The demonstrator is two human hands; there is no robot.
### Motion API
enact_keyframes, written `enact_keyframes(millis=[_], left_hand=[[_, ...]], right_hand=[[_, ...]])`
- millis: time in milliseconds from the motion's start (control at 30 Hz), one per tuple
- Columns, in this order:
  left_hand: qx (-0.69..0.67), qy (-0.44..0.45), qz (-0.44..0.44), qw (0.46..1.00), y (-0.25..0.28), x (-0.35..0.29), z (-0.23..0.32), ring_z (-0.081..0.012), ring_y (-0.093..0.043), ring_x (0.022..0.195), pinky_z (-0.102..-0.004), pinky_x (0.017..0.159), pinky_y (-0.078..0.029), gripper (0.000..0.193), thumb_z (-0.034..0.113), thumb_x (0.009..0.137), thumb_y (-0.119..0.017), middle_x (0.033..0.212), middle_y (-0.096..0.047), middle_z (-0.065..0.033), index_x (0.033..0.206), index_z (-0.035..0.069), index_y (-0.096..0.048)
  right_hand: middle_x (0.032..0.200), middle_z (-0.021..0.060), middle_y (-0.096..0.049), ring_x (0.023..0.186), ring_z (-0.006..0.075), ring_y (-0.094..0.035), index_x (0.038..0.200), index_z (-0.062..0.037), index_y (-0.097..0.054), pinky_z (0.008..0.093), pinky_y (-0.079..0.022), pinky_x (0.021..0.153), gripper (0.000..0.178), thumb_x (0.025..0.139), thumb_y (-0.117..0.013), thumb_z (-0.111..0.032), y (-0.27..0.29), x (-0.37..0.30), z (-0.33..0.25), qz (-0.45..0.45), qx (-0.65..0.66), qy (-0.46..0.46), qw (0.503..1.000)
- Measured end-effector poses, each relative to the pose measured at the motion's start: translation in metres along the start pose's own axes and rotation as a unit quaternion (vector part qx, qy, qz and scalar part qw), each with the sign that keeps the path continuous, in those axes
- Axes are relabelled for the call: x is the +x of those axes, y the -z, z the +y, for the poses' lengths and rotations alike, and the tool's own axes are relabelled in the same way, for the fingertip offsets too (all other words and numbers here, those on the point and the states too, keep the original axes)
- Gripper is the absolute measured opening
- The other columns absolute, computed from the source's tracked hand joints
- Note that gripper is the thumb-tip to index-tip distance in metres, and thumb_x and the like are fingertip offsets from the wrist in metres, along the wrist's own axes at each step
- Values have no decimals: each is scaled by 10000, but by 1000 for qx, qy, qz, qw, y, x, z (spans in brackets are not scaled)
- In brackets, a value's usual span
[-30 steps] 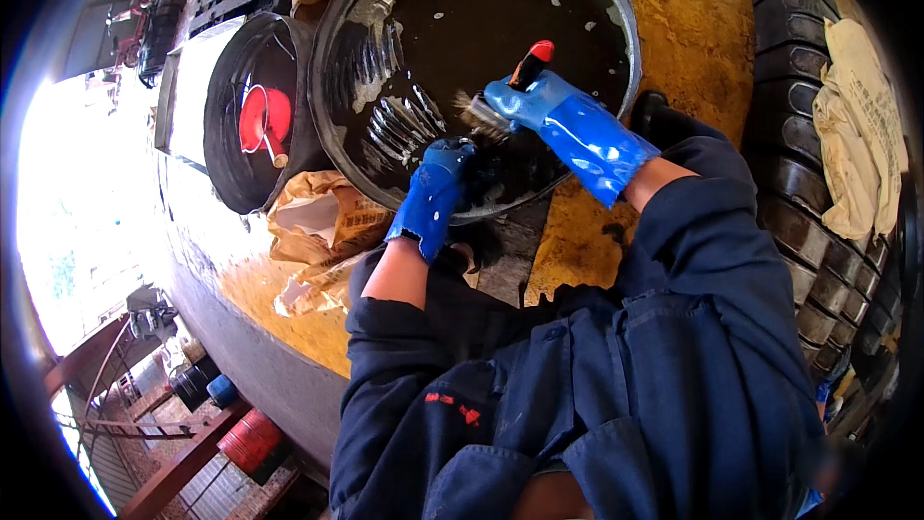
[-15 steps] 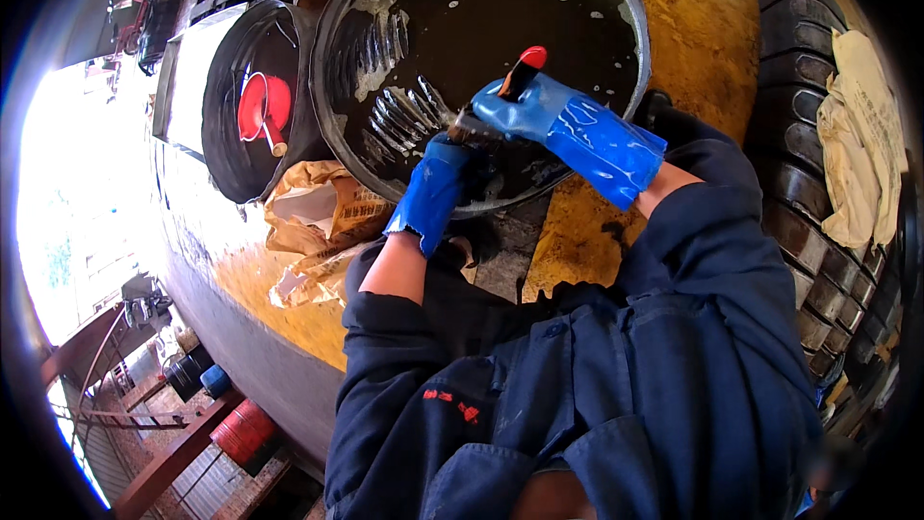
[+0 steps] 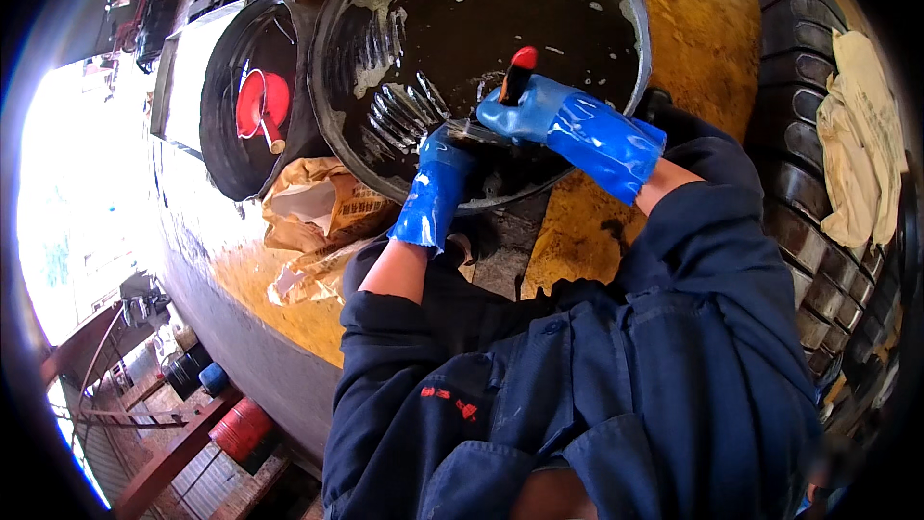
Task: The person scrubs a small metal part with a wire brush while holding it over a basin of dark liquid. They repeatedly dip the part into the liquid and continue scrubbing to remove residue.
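Observation:
Both my hands wear long blue rubber gloves and work over a wide round tub [image 3: 323, 101] of dark liquid. My right hand [image 3: 529, 114] is closed round a brush [image 3: 517, 80]; its black handle with a red end sticks up past the fingers. The brush's working end points toward my left hand [image 3: 444, 160], which is closed at the tub's near side. Whatever the left fingers grip is dark and mostly hidden. Just beyond the left hand, a ribbed, shiny metal piece [image 3: 404, 116] shows in the liquid, with more ribs farther back.
Left of the tub stands a black basin [image 3: 223, 106] holding a red scoop [image 3: 262, 104]. Torn brown paper bags [image 3: 322, 212] lie beside the tub. At the right, a stack of dark ribbed metal parts [image 3: 794, 106] carries a tan sack [image 3: 859, 144]. A red drum [image 3: 245, 431] stands lower left.
The brush has shifted slightly, its handle standing a bit more upright. My left hand has turned a little and moved slightly right. Both hands remain over the tub's near side.

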State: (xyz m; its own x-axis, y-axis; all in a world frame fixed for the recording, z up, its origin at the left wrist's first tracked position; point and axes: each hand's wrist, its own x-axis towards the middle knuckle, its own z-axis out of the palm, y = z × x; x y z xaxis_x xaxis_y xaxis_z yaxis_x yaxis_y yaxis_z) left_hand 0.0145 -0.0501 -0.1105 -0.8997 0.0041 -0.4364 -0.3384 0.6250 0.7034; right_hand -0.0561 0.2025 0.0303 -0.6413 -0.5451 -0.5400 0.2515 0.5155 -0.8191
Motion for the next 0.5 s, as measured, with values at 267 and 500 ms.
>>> enact_keyframes(millis=[267, 500], left_hand=[[-35, -41, 21, 998, 1, -18, 39, -228, -748, 1014, -337, 921, -572, 382, 190, 858, -829, 1083, -787, -114, 1207, 71, -729], [1, -17, 51, 999, 3, -26, 53, -232, -751, 1031, -354, 915, -581, 463, 119, 845, -814, 1120, -784, -107, 1293, 117, -698]], right_hand=[[836, 106, -737, 825, 236, -722, 968, -98, -739, 385, -546, 820, 398, 922, -648, -483, 13, -12, 1, 177, -81, -81, 978], [838, 126, -719, 845, 221, -707, 957, -85, -726, 368, -535, 855, 349, 921, -683, -430, -1, -8, 10, 133, -35, -43, 989]])
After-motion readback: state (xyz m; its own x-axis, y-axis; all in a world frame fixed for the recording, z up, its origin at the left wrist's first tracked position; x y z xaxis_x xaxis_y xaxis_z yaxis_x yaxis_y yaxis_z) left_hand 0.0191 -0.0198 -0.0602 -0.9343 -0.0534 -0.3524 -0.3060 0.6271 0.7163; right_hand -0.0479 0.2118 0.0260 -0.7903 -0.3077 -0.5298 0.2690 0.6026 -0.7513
